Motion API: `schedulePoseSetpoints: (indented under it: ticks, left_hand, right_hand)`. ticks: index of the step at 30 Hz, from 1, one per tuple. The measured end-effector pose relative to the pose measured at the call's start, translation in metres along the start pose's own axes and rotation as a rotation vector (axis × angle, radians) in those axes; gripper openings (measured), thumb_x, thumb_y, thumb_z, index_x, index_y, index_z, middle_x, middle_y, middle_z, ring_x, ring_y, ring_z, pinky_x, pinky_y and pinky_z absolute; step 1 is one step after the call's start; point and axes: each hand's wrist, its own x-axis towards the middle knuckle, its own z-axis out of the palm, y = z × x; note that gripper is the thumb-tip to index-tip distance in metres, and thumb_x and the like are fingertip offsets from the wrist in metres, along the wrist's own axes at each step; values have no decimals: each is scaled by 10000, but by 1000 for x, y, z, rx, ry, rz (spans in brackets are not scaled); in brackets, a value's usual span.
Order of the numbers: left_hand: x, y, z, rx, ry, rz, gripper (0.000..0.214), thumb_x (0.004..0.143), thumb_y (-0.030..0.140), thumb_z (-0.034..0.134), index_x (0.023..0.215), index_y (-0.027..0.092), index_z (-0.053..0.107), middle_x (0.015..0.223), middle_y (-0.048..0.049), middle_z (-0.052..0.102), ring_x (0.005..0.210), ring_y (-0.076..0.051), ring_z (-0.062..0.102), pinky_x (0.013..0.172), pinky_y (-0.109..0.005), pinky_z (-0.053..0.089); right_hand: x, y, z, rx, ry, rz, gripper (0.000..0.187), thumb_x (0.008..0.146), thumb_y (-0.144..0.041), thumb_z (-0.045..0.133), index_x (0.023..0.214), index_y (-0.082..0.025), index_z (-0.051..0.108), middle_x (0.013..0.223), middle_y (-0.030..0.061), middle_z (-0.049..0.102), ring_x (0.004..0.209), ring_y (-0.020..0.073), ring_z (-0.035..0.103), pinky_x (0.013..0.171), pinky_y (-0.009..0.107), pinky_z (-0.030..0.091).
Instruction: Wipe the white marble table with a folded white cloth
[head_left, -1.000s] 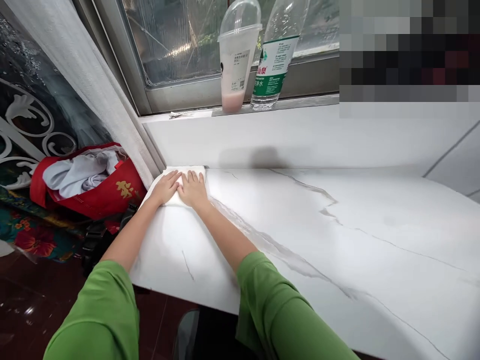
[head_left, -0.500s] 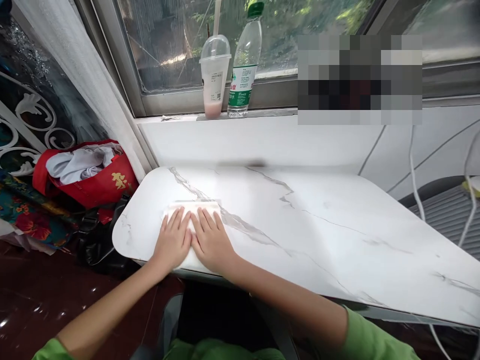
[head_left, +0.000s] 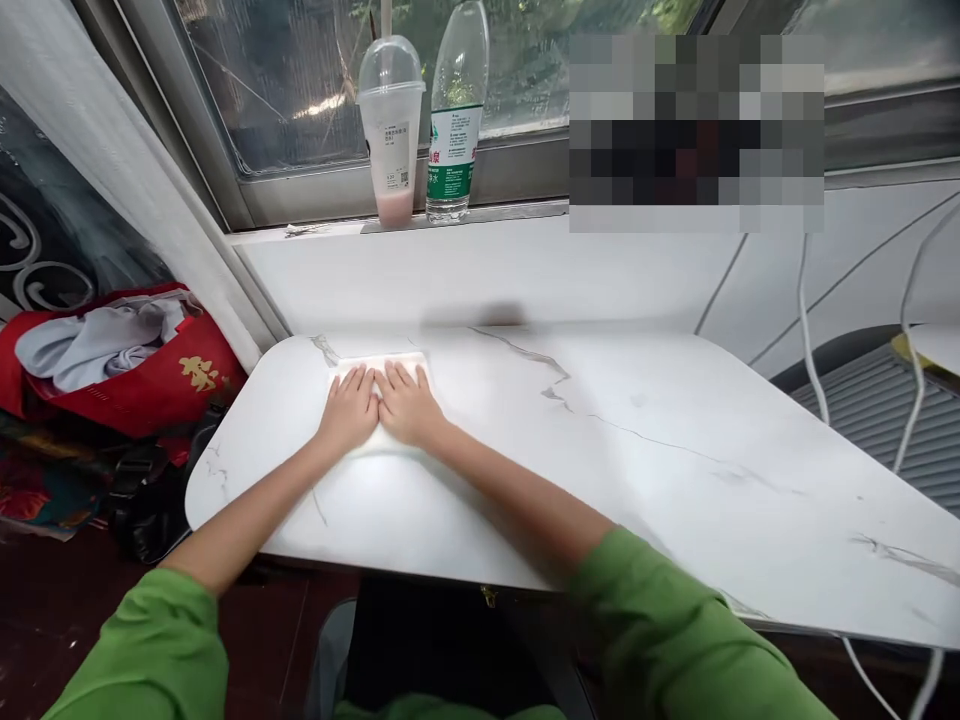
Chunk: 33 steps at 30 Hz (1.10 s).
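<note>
A white cloth (head_left: 409, 361) lies flat on the white marble-patterned table (head_left: 510, 480), towards its left back part. My left hand (head_left: 349, 408) presses on the cloth's left half with its fingers stretched forward. Beside it my right hand (head_left: 407, 402) lies flat on the right half, fingers spread a little. The two thumbs touch or nearly touch in the middle. Both palms hide much of the cloth; its back edge and part of its right side show.
On the window sill stand a plastic cup (head_left: 393, 140) with a straw and a clear bottle (head_left: 454, 140) with a green label. A red bag (head_left: 150, 365) of clothes sits left of the table. White cables (head_left: 812, 340) hang at the right, near a grey ribbed surface (head_left: 862, 400).
Both hands have slid the cloth forward, from near the table's front edge towards the wall. The arms are stretched further out, and the camera view has shifted slightly.
</note>
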Motion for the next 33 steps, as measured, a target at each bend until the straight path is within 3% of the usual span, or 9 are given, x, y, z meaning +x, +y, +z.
schedulePoseSetpoints:
  ticks: [7,10,14,19,24,29,33]
  left_hand:
    - [105,-8,16,-58,64,-5,483,930,175,318,1396,112,432,1487,-112,424,1385,-225,357,1157,-419,248]
    - [132,-13,22,-81,113,31,459,902,156,341,1333,124,498,1409,-118,507,1320,-228,433,1121,-393,307]
    - [148,-20,28,-91,195,59,422,882,160,365,1259,165,553,1263,-112,588,1189,-238,529,1061,-385,372]
    - [141,-17,27,-80,171,45,434,918,175,331,1313,134,505,1341,-131,549,1272,-245,471,1103,-420,320]
    - [113,3,21,-90,109,-14,464,953,211,310,1400,163,426,1500,-109,405,1395,-234,343,1143,-449,260]
    - [72,41,18,-53,95,-19,482,952,207,323,1415,112,415,1516,-160,363,1408,-271,321,1142,-493,249]
    - [23,77,20,-41,94,2,499,948,224,338,1427,102,404,1514,-186,351,1410,-315,309,1126,-556,250]
  right_hand:
    - [84,58,4,54,83,61,527,912,-167,303,1424,-93,407,1510,144,385,1398,254,301,1145,495,152]
    - [102,71,5,60,146,72,491,896,-148,327,1360,-97,480,1435,146,485,1333,251,385,1127,459,182]
    - [113,79,7,61,245,53,421,884,-159,374,1254,-128,573,1273,121,618,1192,244,496,1072,385,262]
    - [107,79,9,39,242,37,458,903,-175,366,1333,-124,517,1361,111,564,1282,226,439,1109,375,236]
    - [79,71,5,-34,167,105,531,952,-236,320,1465,-108,362,1561,158,276,1454,255,186,1161,481,117]
    - [27,71,-8,-64,48,103,539,977,-256,268,1503,-142,285,1572,142,248,1456,225,193,1165,462,143]
    - [-36,69,-18,-91,27,64,542,982,-267,261,1507,-135,272,1583,133,197,1466,217,150,1174,456,137]
